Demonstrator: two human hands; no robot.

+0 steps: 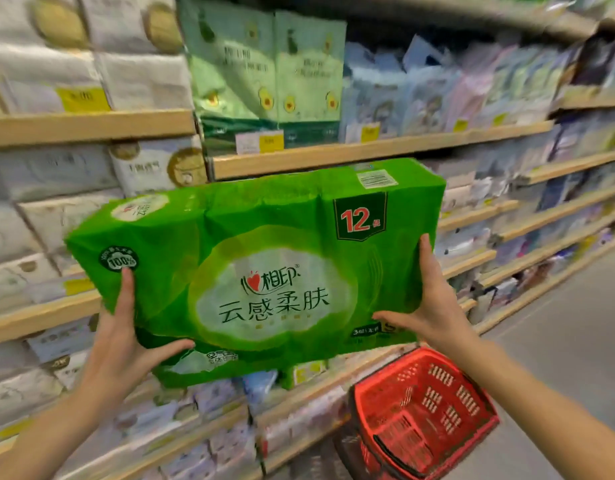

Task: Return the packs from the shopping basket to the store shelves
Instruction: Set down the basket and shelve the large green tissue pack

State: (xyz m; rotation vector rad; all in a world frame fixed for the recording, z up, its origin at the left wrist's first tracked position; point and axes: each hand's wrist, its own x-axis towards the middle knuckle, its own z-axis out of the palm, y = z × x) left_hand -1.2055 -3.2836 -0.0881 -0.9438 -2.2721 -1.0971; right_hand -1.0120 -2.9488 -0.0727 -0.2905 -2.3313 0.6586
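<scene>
A green plastic-wrapped rectangular pack of tissue (264, 271), printed with a white oval label and a red "12" in a dark panel, is held up in the air in front of the light wooden store shelves (368, 150). It is tilted, its right end higher than its left. Its upper edge overlaps the front edge of the shelf that carries the green-and-white avocado-print packs (264, 71); whether it touches that edge cannot be told.

The left hand (119, 344) grips the pack's lower left corner: one of its fingers (126, 292) lies straight up the front face beside the round "100%" mark, the thumb lies across the front lower down, and the other fingers are hidden behind the pack. The right hand (437, 306) grips the lower right end, one finger stretched up along the right edge, the thumb pressed on the front face, and the rest out of sight behind.

A red plastic lattice shopping basket (437, 393) sits low at the right, below the right forearm, near the foot of the shelves by the grey floor (576, 323). White wrapped packs (133, 77) fill the shelves at the left, and pale blue packs (403, 88) stand to the right of the avocado ones.
</scene>
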